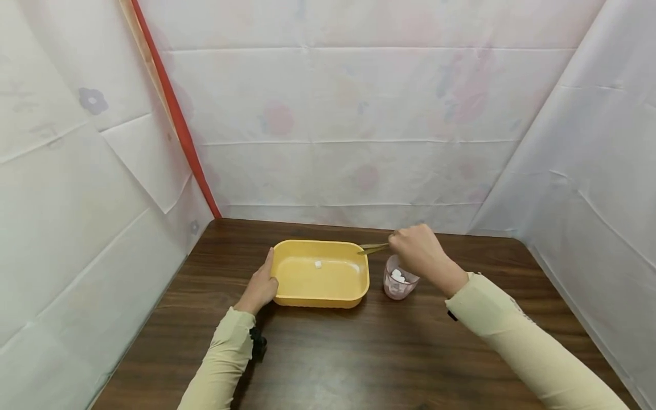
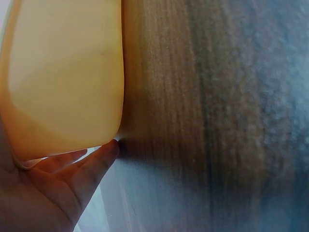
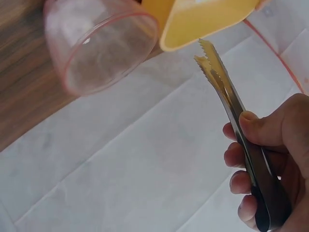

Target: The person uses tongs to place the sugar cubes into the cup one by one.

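Note:
A yellow rectangular tray [image 1: 320, 299] sits on the dark wooden table, with one small white cube [image 1: 318, 264] inside. My left hand [image 1: 259, 287] holds the tray by its left end; in the left wrist view its fingers [image 2: 91, 166] touch the outer wall. Metal tongs [image 3: 241, 128] are gripped in my right hand [image 1: 417, 250]. Their toothed tips are close together near the tray's right rim, and I see nothing between them. Below my right hand stands a clear pinkish cup [image 1: 397, 290] holding several white pieces [image 1: 397, 276]. The hand partly hides its rim.
The brown table [image 1: 328, 359] runs back to a white patterned sheet [image 1: 328, 171]. More sheets hang at the left [image 1: 77, 228] and right [image 1: 599, 171]. A red strip [image 1: 176, 117] runs down the back left corner.

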`<state>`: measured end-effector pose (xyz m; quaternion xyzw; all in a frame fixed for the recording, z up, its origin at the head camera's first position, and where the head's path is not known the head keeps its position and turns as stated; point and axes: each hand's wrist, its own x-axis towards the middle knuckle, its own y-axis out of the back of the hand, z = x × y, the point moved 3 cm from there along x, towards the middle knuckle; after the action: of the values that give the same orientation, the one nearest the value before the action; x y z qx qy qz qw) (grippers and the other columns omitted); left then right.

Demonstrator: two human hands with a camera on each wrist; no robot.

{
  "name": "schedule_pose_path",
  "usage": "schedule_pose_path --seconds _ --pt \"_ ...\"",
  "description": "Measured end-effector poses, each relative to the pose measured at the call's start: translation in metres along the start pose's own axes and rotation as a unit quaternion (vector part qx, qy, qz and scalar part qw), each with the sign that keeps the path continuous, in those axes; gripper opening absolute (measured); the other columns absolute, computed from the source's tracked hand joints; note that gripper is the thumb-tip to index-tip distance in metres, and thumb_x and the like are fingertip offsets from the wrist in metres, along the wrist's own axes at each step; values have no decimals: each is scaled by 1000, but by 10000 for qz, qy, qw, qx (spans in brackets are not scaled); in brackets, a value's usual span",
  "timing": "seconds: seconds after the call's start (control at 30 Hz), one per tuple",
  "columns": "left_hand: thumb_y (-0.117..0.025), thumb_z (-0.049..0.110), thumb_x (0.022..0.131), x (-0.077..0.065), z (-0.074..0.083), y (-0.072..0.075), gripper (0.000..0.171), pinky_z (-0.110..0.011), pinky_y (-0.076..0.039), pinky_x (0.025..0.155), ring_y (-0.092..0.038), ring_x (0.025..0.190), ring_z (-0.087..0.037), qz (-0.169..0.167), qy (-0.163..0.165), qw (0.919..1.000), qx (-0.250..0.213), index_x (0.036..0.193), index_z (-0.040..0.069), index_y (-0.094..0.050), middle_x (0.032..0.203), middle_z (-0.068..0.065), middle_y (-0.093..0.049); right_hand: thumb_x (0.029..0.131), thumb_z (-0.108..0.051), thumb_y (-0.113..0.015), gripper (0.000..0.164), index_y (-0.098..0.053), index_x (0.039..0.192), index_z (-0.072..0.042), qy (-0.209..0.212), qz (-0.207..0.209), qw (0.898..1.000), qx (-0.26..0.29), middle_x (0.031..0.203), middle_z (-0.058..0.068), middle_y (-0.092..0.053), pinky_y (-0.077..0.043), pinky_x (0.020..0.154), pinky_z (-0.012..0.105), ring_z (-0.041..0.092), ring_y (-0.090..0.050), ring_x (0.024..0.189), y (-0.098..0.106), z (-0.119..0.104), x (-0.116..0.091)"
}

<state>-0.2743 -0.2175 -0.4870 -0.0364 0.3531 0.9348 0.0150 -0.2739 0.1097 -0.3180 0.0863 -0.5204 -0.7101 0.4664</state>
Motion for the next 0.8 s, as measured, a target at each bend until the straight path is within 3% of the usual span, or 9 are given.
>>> schedule_pose_path --seconds 0.17,0.27,0.43,0.6,0.8 --pt "-33 -1 85 -1 2 0 80 -52 -21 109 -20 139 -38 52 -7 10000 64 154 15 5 155 -22 -15 57 -2 -67 31 -42 49 -17 117 -160 9998 68 48 -5 -35 -34 35 31 10 -24 45 -12 -14 17" --pt "-33 -1 86 -2 2 1 80 -52 -21 109 -20 139 -38 51 -5 10000 60 154 16 6 155 -22 -15 61 -4 -70 35 -41 49 -18 180 -180 9996 157 48 -5 -37 -33 35 30 10 -25 45 -17 -23 26" --pt "-33 -1 85 -2 2 1 81 -52 -21 109 -21 139 -37 79 13 9999 71 154 16 6 155 -22 -16 64 5 -60 42 -29 51 -20 316 -61 9991 271 52 -6 -25 -21 41 26 11 -18 51 -32 -38 39" --pt "-33 -2 85 -3 2 0 80 -52 -21 110 -21 139 -37 91 29 9999 73 154 14 4 155 -22 -16 67 4 -56 44 -22 55 -21 389 -208 9986 281 56 -5 -15 -13 47 26 10 -11 53 -52 -52 43" --pt "-34 -1 86 -4 2 -2 80 -51 -21 109 -22 139 -36 91 86 9999 29 154 16 4 155 -21 -16 67 3 -57 45 -19 56 -20 90 -199 9985 507 57 -5 -10 -12 45 25 10 -9 52 -74 -63 39"
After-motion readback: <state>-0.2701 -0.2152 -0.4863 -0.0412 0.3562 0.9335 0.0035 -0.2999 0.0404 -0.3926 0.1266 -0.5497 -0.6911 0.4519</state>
